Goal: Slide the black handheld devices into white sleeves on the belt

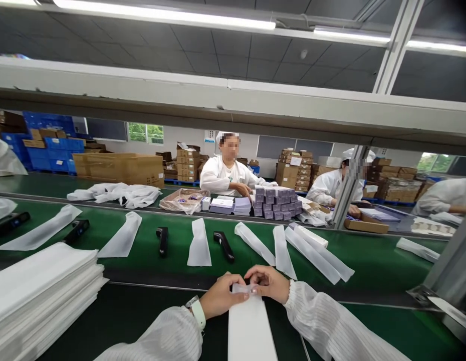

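Note:
My left hand (222,296) and my right hand (268,283) both pinch the top edge of a long white foam pouch (250,328) that lies on the green bench just in front of me. The fingers of both hands are closed on the pouch's mouth. On the green conveyor belt (368,255) beyond my hands lie black handheld devices (224,245) (163,239) (76,230) and several white pouches (199,243) (255,243).
A tall stack of white pouches (41,291) sits at my left. Across the belt, people in white coats work at stacks of purple boxes (276,200) and a tray (182,199). Cardboard cartons (120,168) and blue crates (48,145) stand behind. A metal frame post (449,271) is at right.

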A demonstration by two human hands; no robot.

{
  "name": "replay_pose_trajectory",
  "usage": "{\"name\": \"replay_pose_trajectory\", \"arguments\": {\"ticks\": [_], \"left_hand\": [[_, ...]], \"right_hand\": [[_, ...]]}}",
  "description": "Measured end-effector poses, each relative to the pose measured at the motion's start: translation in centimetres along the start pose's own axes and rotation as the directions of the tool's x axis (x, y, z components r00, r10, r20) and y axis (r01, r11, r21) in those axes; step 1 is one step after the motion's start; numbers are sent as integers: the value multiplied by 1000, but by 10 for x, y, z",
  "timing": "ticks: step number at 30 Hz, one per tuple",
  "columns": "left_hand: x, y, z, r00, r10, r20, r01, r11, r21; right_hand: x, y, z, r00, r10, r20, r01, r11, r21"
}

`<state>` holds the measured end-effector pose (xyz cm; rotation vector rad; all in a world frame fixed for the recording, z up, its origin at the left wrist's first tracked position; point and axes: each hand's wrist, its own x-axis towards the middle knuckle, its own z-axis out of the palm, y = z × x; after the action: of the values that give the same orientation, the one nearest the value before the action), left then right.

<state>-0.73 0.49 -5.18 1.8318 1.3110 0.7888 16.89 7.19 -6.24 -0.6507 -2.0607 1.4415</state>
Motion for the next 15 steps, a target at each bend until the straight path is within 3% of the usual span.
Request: {"name": "replay_pose_trajectory", "arguments": {"ticks": [4,7,10,15], "left_hand": [[1,3,0,999,29,18,-29,999,-42],[2,7,-3,998,64,11,-63,994,-90],[4,14,-6,993,117,18,-114,988,-107],[10,18,-9,976,140,166,-120,984,-128]], "right_hand": [[-1,1,2,995,25,-101,-30,998,-50],[-2,0,-2,995,44,-93,-47,998,-34],[-2,-6,-7,998,49,29,-48,999,-16],[1,-15,-9,962,-16,271,54,989,-135]]}}
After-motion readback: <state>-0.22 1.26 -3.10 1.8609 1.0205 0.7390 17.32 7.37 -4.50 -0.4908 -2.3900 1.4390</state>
